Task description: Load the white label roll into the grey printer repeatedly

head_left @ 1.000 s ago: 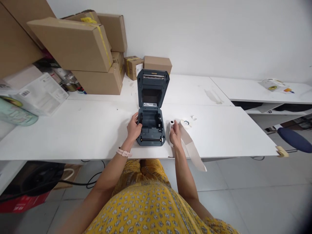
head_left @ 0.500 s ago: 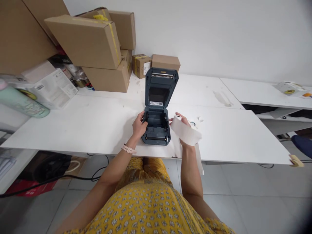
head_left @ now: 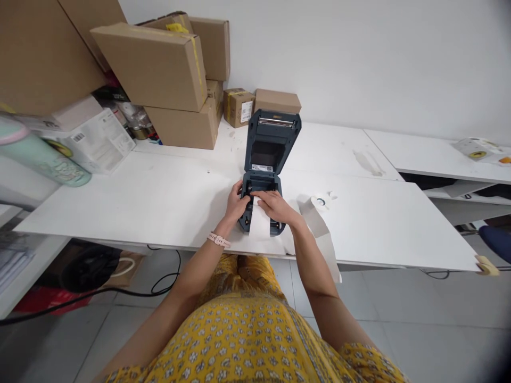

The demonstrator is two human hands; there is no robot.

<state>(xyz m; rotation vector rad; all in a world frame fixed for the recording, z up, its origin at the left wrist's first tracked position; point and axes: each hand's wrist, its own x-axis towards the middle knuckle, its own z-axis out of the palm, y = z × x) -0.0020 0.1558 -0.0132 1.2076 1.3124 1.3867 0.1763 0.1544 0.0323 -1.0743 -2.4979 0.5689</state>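
A dark blue-grey label printer stands on the white table with its lid raised. My left hand grips the printer's left side, thumb over the inner edge of the bay. Over the open bay, my right hand holds a roll of white labels, fingers across its top. The roll's loose end hangs forward over the printer's front edge. My fingers cover most of the roll, so I cannot tell whether it sits on the holders.
Another white label roll lies right of the printer, near a paper strip drooping over the table's front edge. Cardboard boxes are stacked at the back left. A mint-green bottle and a white box stand at far left.
My right hand has moved left with the label roll, from beside the printer into its open bay. The loose end now lies over the printer's front. My left hand still grips the side.
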